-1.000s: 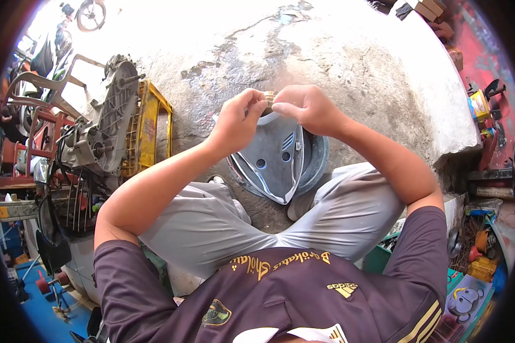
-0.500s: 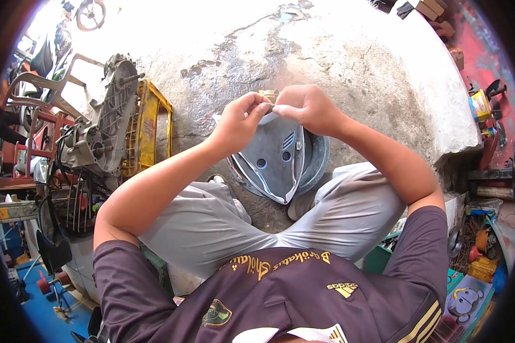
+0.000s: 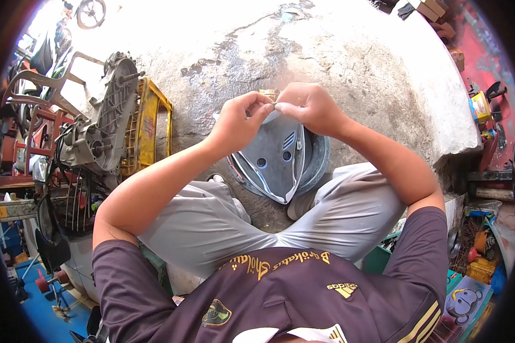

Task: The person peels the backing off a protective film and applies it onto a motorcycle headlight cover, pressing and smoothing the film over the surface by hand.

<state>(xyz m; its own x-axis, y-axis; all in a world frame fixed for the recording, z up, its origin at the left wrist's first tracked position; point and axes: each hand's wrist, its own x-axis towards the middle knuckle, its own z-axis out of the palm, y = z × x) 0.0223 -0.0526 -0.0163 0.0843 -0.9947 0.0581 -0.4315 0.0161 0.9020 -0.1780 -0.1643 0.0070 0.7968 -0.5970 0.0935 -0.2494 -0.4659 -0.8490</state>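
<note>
My left hand [image 3: 241, 122] and my right hand [image 3: 313, 108] meet fingertip to fingertip above the far end of a dark grey motorcycle panel [image 3: 273, 150]. Both hands are pinched closed on something small and dark between the fingertips, too small to make out. The panel has two round holes and blue stripes, and it lies over a round grey tub [image 3: 319, 166] between my feet. Just beyond my fingers a brass-coloured part [image 3: 269, 92] shows, partly hidden by the hands.
On the left, a metal engine casing [image 3: 111, 114] leans by a yellow crate [image 3: 149, 128], with a brown chair [image 3: 40, 80] behind. Rough concrete floor [image 3: 360, 80] stretches ahead. A raised white ledge [image 3: 449, 126] and cluttered tools stand at the right.
My left fingertips have shifted slightly right and stay against the right ones. The brass-coloured part is a little more covered by my right hand. The panel and tub have not moved.
</note>
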